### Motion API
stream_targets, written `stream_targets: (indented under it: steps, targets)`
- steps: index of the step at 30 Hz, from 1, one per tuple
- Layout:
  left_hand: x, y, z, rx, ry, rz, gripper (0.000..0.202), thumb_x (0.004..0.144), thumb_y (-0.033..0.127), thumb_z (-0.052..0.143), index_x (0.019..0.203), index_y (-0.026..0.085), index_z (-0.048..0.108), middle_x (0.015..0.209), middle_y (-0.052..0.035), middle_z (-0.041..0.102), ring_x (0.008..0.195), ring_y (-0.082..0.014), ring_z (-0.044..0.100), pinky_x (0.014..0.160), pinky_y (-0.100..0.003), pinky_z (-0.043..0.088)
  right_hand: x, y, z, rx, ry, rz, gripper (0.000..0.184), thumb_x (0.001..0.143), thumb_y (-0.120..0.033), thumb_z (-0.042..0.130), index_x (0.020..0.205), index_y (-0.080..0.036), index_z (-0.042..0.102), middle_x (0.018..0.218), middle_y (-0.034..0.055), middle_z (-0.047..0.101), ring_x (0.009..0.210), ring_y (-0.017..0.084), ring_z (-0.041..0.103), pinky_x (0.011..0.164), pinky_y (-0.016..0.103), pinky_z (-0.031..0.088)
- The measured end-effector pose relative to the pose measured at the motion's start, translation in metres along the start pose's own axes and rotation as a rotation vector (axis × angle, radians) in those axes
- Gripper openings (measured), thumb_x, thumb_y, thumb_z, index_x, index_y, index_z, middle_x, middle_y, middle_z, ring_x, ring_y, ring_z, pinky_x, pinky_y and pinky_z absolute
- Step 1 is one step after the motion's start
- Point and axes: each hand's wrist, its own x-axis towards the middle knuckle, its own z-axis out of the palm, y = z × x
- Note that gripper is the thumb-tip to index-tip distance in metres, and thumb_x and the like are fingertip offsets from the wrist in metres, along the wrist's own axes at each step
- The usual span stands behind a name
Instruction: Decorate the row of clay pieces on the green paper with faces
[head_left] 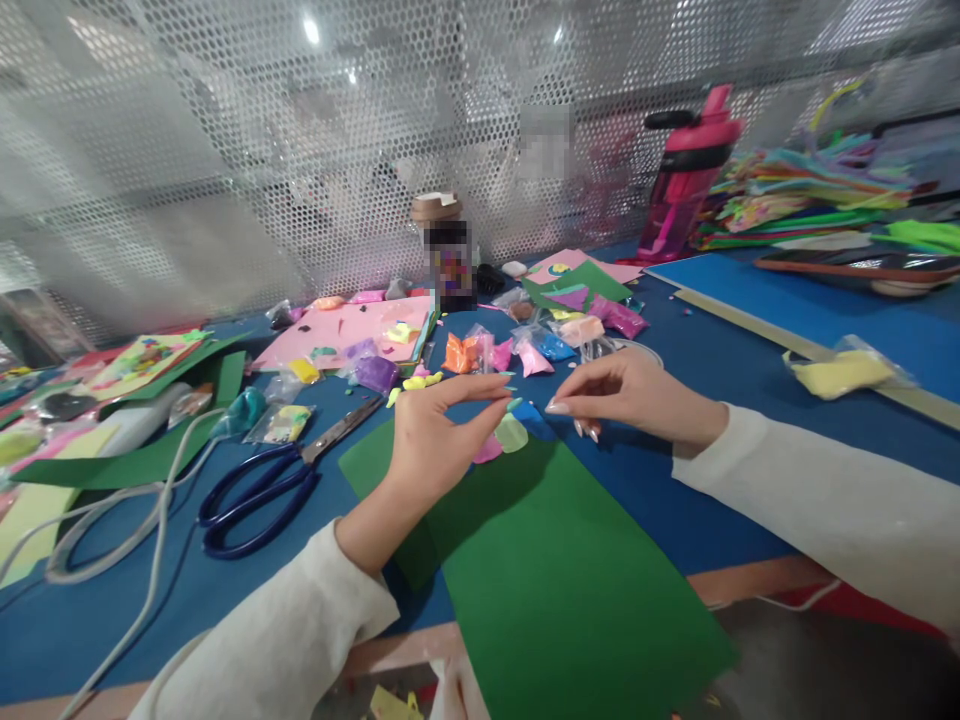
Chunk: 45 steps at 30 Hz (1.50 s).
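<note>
My left hand (439,430) is raised over the far edge of a green foam sheet (555,570), thumb and forefinger pinched together on something too small to make out. My right hand (626,392) hovers just to the right, fingers curled, forefinger tip pointing at the left hand's pinch. Under the left hand lie a pale green piece (511,433) and a pink piece (487,450) on the sheet. Both arms wear cream sleeves.
Blue-handled scissors (262,485) lie left of the sheet. Small bags of coloured clay (461,352) are scattered behind. A pink sheet (352,330), a white cable (112,500), a pink bottle (686,175), stacked foam sheets (810,195) and a perforated screen (225,150) surround the blue table (750,330).
</note>
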Motion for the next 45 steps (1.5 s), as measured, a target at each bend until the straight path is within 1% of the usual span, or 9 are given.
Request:
stream_targets:
  steps: [11,18,23,29,34,38,40,42,45]
  targets:
    - [0.000,-0.004,0.000,-0.014,0.004,-0.002,0.019,0.067,0.013,0.065,0.086,0.017,0.068,0.077,-0.0009,0.071,0.074,-0.0152,0.068,0.077,-0.025,0.057,-0.002,-0.002,0.002,-0.012,-0.024,-0.038,0.016,0.067,-0.033,0.069,0.065,-0.018,0.067,0.047,-0.0012,0.059,0.042,0.010,0.053,0.043,0.021,0.043]
    - [0.001,-0.005,0.001,-0.010,-0.002,0.005,0.019,0.067,0.013,0.065,0.085,0.017,0.068,0.076,-0.0013,0.071,0.072,-0.0147,0.068,0.073,-0.024,0.057,-0.003,-0.001,0.003,-0.023,-0.039,-0.039,0.016,0.068,-0.034,0.069,0.067,-0.018,0.067,0.048,-0.0012,0.059,0.042,0.009,0.053,0.043,0.020,0.044]
    - [0.001,-0.005,0.000,0.017,0.008,0.042,0.013,0.067,0.015,0.066,0.079,0.017,0.069,0.075,-0.0004,0.071,0.071,-0.0127,0.067,0.072,-0.021,0.056,-0.003,0.000,0.002,-0.025,-0.048,-0.028,0.014,0.069,-0.031,0.068,0.067,-0.017,0.067,0.048,-0.0014,0.059,0.043,0.009,0.054,0.043,0.019,0.045]
    - [0.002,-0.006,-0.003,0.073,0.030,0.070,0.011,0.068,0.016,0.065,0.078,0.018,0.069,0.075,0.0000,0.071,0.071,-0.0122,0.066,0.072,-0.022,0.055,-0.003,-0.003,0.002,-0.011,-0.059,-0.027,0.014,0.068,-0.028,0.069,0.068,-0.014,0.066,0.048,-0.0018,0.059,0.044,0.008,0.054,0.043,0.017,0.046]
    - [0.006,-0.010,-0.017,0.145,0.013,0.079,0.009,0.068,0.016,0.065,0.076,0.017,0.069,0.076,-0.0004,0.070,0.072,-0.0124,0.065,0.072,-0.023,0.054,-0.008,-0.008,0.009,-0.012,-0.040,-0.074,0.013,0.071,-0.027,0.066,0.067,-0.015,0.066,0.049,-0.0015,0.060,0.043,0.009,0.055,0.043,0.018,0.047]
    - [0.006,-0.018,-0.041,0.229,-0.034,0.075,0.007,0.067,0.015,0.066,0.072,0.019,0.070,0.072,0.0008,0.070,0.067,-0.0122,0.065,0.067,-0.022,0.053,-0.015,-0.010,0.022,-0.066,-0.150,-0.107,0.010,0.072,-0.024,0.066,0.069,-0.015,0.068,0.052,0.0001,0.063,0.043,0.010,0.057,0.043,0.018,0.047]
    - [0.006,-0.022,-0.052,0.299,-0.055,0.089,0.006,0.070,0.019,0.065,0.074,0.021,0.069,0.073,0.0013,0.070,0.067,-0.0116,0.064,0.065,-0.020,0.052,-0.019,-0.011,0.030,-0.092,-0.202,-0.162,0.010,0.073,-0.022,0.065,0.068,-0.014,0.068,0.053,0.0010,0.064,0.044,0.010,0.058,0.045,0.019,0.047]
    - [0.005,-0.024,-0.059,0.331,-0.078,0.115,0.006,0.072,0.021,0.064,0.076,0.021,0.069,0.073,0.0015,0.069,0.066,-0.0109,0.064,0.063,-0.019,0.051,-0.024,-0.011,0.038,-0.138,-0.193,-0.302,0.010,0.075,-0.020,0.064,0.069,-0.013,0.069,0.059,0.0023,0.065,0.052,0.011,0.060,0.051,0.019,0.047]
    - [0.004,-0.027,-0.059,0.334,-0.169,0.190,0.006,0.075,0.020,0.062,0.079,0.020,0.067,0.074,0.0014,0.068,0.068,-0.0095,0.062,0.064,-0.017,0.050,-0.033,-0.010,0.045,-0.211,-0.179,-0.523,0.009,0.076,-0.019,0.065,0.070,-0.012,0.068,0.075,0.0033,0.067,0.071,0.011,0.062,0.068,0.020,0.047]
